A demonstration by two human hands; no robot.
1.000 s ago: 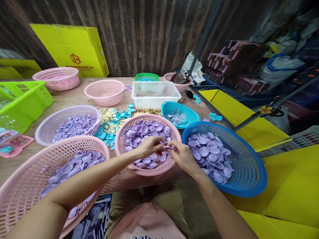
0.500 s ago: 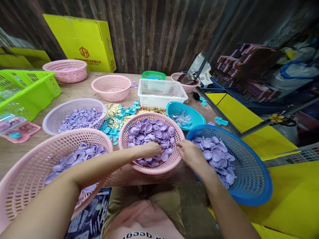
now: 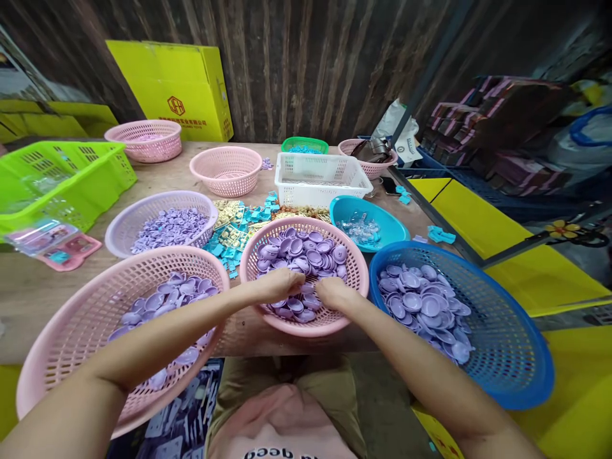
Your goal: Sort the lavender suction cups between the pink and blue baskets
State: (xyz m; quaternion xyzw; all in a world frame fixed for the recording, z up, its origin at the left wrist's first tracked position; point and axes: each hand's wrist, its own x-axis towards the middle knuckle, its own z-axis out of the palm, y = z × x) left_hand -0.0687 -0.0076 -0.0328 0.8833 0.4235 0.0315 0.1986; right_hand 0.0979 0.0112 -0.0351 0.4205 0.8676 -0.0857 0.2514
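Observation:
Both of my hands are over the middle pink basket (image 3: 306, 328), which holds a heap of small purple dish-shaped pieces (image 3: 315, 258). My left hand (image 3: 284, 284) is closed, with its fingers curled in. Facing it a short distance away, my right hand (image 3: 335, 293) is closed too, fingertips pointing left. Light purple shows between the two sets of fingertips, but whether it is gripped or lies in the heap behind is unclear. To the right stands a blue basket (image 3: 514, 338) with larger purple dishes (image 3: 430, 306). A bigger pink basket (image 3: 62, 338) with purple dishes lies under my left forearm.
A lilac basket (image 3: 115, 233) of small purple parts, a turquoise bowl (image 3: 396, 233) of clear pieces and a white crate (image 3: 315, 191) stand behind. Loose cream and blue parts (image 3: 234, 233) lie between them. At the left is a green crate (image 3: 90, 201).
My right hand has moved left from the rim of the blue basket into the middle pink basket, beside my left hand. The whole view has shifted slightly.

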